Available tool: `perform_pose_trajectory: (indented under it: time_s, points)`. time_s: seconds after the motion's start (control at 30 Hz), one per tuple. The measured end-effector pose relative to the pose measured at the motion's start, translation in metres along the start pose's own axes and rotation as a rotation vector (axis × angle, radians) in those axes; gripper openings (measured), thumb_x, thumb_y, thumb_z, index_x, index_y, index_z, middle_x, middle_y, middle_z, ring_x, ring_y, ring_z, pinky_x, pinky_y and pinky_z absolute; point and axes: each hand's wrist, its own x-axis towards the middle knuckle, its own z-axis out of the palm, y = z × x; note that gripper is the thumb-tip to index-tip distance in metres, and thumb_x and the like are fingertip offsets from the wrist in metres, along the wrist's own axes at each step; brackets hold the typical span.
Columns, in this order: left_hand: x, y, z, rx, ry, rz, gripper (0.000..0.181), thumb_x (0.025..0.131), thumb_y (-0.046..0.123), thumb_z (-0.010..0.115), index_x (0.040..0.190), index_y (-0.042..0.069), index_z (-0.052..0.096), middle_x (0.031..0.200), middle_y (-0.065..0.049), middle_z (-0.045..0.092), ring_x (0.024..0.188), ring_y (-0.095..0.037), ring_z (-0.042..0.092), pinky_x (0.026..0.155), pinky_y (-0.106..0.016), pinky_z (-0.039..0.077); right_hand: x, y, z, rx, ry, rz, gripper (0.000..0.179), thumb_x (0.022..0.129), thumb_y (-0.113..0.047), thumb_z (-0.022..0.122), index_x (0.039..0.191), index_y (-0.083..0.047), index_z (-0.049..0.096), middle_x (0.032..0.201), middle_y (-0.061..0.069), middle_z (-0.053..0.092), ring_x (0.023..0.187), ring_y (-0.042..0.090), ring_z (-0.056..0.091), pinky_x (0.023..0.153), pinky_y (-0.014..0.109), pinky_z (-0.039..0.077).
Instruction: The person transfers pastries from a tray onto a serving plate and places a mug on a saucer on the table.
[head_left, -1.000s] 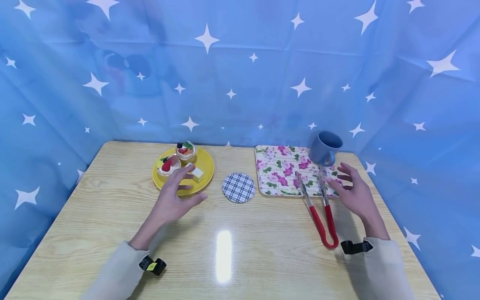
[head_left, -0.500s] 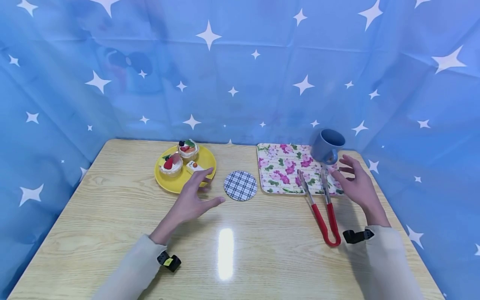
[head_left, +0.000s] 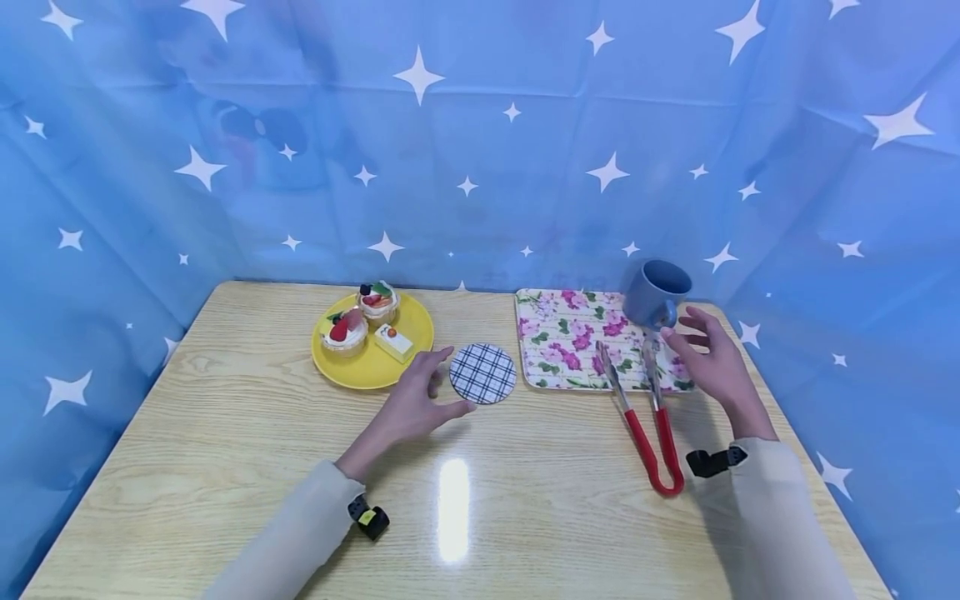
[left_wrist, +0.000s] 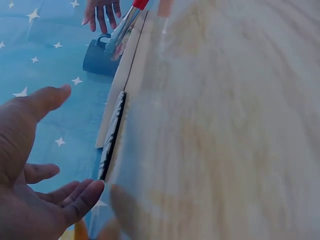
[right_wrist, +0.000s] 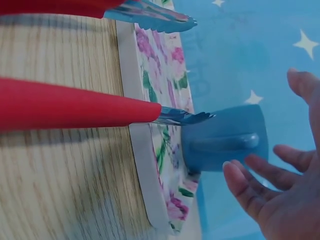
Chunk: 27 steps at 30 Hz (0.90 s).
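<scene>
My left hand (head_left: pixel 414 406) hovers at the left edge of a round plaid coaster (head_left: pixel 482 373), thumb and fingers spread apart. The left wrist view shows a gap between those fingers and the coaster's edge (left_wrist: pixel 114 132). On the right, my right hand (head_left: pixel 712 358) is held with parted fingers beside a blue mug (head_left: pixel 654 293), near its handle. Nothing is in its grasp. The mug stands upright on the floral tray (head_left: pixel 558 340). Red-handled tongs (head_left: pixel 651 442) lie spread, their metal tips over the tray's front edge.
At the left a yellow plate (head_left: pixel 360 375) carries two cream-topped fruit cupcakes (head_left: pixel 345 332) and a small white cake piece (head_left: pixel 393 342). A blue starry curtain (head_left: pixel 480 125) hangs behind the wooden table (head_left: pixel 187 433).
The left hand has moved right, from over the yellow plate to beside the coaster. My right hand has stayed near the mug with little movement.
</scene>
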Motion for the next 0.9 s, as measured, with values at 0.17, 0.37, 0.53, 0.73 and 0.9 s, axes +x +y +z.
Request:
perform_pose_trajectory:
  time_s: [0.17, 0.37, 0.53, 0.73, 0.9]
  points:
    - [0.006, 0.000, 0.007, 0.014, 0.000, -0.024, 0.093, 0.080, 0.035, 0.089, 0.157, 0.010, 0.042, 0.126, -0.013, 0.052, 0.100, -0.023, 0.052, 0.078, -0.028, 0.049, 0.007, 0.003, 0.000, 0.003, -0.011, 0.026, 0.092, 0.101, -0.064, 0.048, 0.167, -0.013, 0.008, 0.165, 0.027, 0.028, 0.144, 0.056, 0.033, 0.108, 0.077, 0.040]
    - [0.012, -0.001, 0.013, 0.041, 0.014, -0.056, 0.090, 0.081, 0.031, 0.089, 0.155, 0.007, 0.044, 0.125, -0.012, 0.053, 0.104, -0.022, 0.051, 0.084, -0.031, 0.048, 0.016, 0.006, 0.001, 0.057, -0.036, 0.066, 0.092, 0.101, -0.066, 0.045, 0.167, -0.014, 0.008, 0.165, 0.026, 0.027, 0.140, 0.054, 0.041, 0.105, 0.072, 0.046]
    - [0.016, 0.000, 0.016, 0.050, 0.017, -0.077, 0.090, 0.081, 0.027, 0.090, 0.155, 0.005, 0.044, 0.129, -0.012, 0.052, 0.105, -0.021, 0.052, 0.088, -0.034, 0.051, 0.024, 0.011, 0.002, 0.076, -0.036, 0.073, 0.088, 0.102, -0.065, 0.041, 0.167, -0.014, 0.011, 0.162, 0.027, 0.034, 0.125, 0.050, 0.055, 0.088, 0.054, 0.061]
    - [0.019, -0.002, 0.021, 0.101, 0.005, -0.063, 0.088, 0.082, 0.028, 0.089, 0.153, 0.003, 0.045, 0.135, -0.014, 0.049, 0.107, -0.021, 0.053, 0.090, -0.034, 0.053, 0.031, 0.015, 0.001, 0.128, -0.065, 0.100, 0.087, 0.102, -0.068, 0.036, 0.165, -0.011, 0.016, 0.149, 0.030, 0.048, 0.116, 0.049, 0.060, 0.077, 0.047, 0.063]
    - [0.018, -0.003, 0.023, 0.126, 0.012, -0.040, 0.081, 0.086, 0.026, 0.085, 0.152, 0.001, 0.047, 0.135, -0.013, 0.047, 0.109, -0.021, 0.053, 0.091, -0.035, 0.054, 0.038, 0.018, 0.002, 0.179, -0.108, 0.139, 0.088, 0.101, -0.072, 0.032, 0.162, -0.009, 0.027, 0.150, 0.028, 0.049, 0.126, 0.046, 0.059, 0.093, 0.048, 0.060]
